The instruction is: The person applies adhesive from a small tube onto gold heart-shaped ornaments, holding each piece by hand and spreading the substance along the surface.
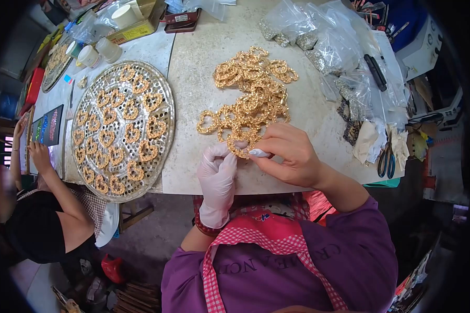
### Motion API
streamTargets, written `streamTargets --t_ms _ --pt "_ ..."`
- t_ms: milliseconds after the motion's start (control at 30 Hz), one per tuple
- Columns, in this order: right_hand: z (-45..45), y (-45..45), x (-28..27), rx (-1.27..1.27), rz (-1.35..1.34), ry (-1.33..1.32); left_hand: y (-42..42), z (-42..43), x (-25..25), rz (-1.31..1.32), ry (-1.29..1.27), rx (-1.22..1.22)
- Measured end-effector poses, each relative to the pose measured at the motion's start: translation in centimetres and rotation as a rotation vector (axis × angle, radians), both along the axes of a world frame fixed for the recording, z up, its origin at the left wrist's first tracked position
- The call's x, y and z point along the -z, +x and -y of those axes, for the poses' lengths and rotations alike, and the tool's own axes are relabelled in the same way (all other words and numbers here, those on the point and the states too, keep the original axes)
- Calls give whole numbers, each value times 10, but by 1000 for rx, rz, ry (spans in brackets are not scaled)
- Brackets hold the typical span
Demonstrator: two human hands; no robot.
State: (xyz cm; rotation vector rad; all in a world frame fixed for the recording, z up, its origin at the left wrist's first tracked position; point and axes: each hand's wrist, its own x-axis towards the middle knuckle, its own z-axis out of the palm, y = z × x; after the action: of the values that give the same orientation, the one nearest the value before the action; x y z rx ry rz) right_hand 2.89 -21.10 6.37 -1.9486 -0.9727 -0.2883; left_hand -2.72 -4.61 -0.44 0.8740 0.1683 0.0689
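A heap of gold, beaded heart-shaped pieces lies on the pale table in front of me. At its near edge, one gold piece is pinched between my two hands. My left hand, in a white glove, holds the piece's left side with thumb and fingers together. Bare, my right hand grips its right side between thumb and index finger. To the left, a round perforated metal tray carries several similar gold hearts in rows.
Plastic bags of small metal parts lie at the back right, with a black marker and scissors nearby. Cups stand behind the tray. At the far left a co-worker reaches over a dark board.
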Motion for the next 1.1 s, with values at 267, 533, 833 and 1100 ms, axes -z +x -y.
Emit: streamTargets --t_ms 267,533,833,1100 --pt "0 0 0 -2 7 7 0 0 0 20 3 3" --pt "-1 0 0 -3 10 4 1 -1 4 67 1 38" --pt "-2 1 1 -7 22 19 0 -2 4 81 0 47" --pt "-3 1 1 1 36 20 -1 -2 3 138 -11 58"
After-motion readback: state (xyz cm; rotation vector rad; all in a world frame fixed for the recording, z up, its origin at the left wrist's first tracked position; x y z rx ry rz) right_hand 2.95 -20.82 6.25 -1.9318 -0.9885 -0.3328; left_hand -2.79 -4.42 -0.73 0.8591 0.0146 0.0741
